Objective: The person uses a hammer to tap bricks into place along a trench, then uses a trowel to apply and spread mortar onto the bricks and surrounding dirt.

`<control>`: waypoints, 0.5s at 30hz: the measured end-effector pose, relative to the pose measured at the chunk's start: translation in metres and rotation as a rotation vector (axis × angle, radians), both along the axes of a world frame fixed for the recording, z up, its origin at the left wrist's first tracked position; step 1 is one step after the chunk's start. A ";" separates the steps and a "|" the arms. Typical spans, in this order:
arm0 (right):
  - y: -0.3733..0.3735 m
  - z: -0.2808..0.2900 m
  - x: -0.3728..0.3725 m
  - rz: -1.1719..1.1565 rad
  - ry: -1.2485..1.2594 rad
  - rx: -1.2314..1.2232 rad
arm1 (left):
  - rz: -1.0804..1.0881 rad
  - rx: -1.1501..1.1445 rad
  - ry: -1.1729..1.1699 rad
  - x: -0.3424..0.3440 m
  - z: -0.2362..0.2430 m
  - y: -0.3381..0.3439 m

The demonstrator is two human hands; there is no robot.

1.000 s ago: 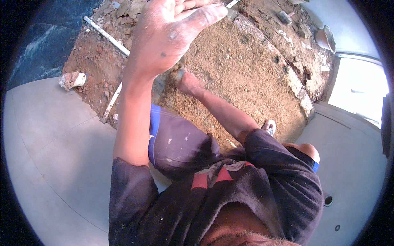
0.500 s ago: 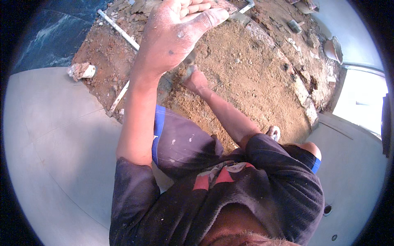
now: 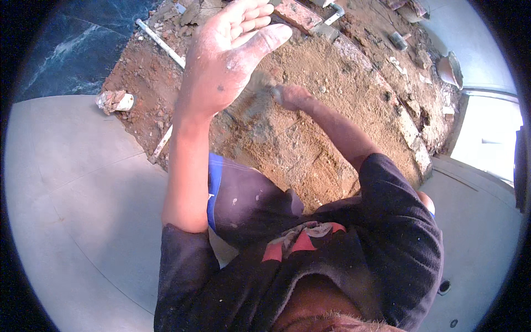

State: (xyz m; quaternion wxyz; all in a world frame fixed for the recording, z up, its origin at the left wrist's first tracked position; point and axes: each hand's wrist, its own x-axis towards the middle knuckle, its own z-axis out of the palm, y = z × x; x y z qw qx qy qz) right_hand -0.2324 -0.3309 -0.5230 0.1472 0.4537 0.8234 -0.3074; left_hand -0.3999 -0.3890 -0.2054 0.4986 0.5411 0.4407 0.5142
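Note:
My left hand [image 3: 224,63] is raised close to the camera above the ground, fingers stretched out and thumb apart, with pale dust on the skin. It holds nothing. Lower down and farther off, my right hand [image 3: 294,98] is closed round the handle end of what looks like a trowel [image 3: 260,82]. The tool's greyish blade is smeared by motion and partly hidden beside my left hand. Under it spreads a bed of brown, damp-looking sand [image 3: 337,110], with a greyer streak near the blade.
A thin white pipe [image 3: 160,43] and a shorter pipe piece [image 3: 160,145] lie left of the sand. Near them is a white pipe end with crumpled wrapping [image 3: 115,102]. Bricks [image 3: 298,15] edge the sand's far side. Smooth grey surface [image 3: 72,182] lies left.
My right hand and the tool have swept away from my body and to the right over the sand. My left hand stays raised and has shifted slightly left.

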 end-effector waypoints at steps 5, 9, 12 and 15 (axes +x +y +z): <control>0.084 -0.023 0.018 -0.204 0.010 0.109 | 0.048 0.089 0.108 -0.010 -0.014 0.003; 0.096 -0.021 0.021 -0.369 0.106 0.135 | 0.054 0.050 0.056 -0.009 -0.014 0.003; 0.081 -0.023 0.023 -0.506 0.250 0.125 | 0.056 0.048 0.067 -0.012 -0.016 0.005; 0.050 -0.061 0.043 -0.889 0.456 0.141 | 0.041 0.062 0.082 -0.009 -0.013 0.002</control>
